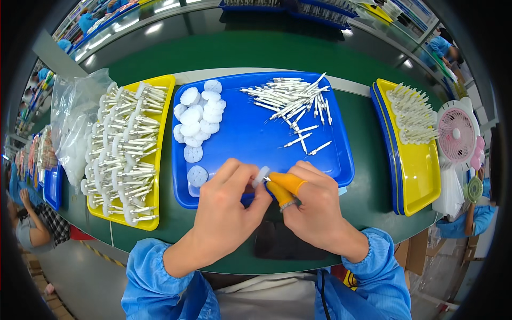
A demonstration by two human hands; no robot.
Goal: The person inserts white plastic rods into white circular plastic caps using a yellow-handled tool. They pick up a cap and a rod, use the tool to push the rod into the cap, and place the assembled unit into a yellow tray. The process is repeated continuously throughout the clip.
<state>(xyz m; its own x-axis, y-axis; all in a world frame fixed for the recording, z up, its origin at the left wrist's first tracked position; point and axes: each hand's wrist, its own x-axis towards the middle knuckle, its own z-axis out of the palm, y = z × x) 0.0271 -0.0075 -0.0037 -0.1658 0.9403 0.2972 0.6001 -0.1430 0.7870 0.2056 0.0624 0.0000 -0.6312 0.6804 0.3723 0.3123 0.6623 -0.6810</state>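
My left hand [226,205] pinches a small white round disc [261,175] on edge, over the near side of a blue tray [240,144]. Close against it, my right hand [314,205] is closed, with yellow finger covers [285,184] on thumb and forefinger. Between those fingertips shows the short end of a thin pale stick meeting the disc; the rest is hidden. White discs with small holes [197,175] lie along the tray's left side. Thin white sticks with fine wire ends [293,98] are heaped at its far right.
To the left, a yellow tray [165,112] holds rows of discs with sticks in them, beside a clear plastic bag [72,122]. Stacked trays [418,184] stand right, the top one partly filled, next to a pink fan [457,135]. A dark flat object [288,242] lies below my hands.
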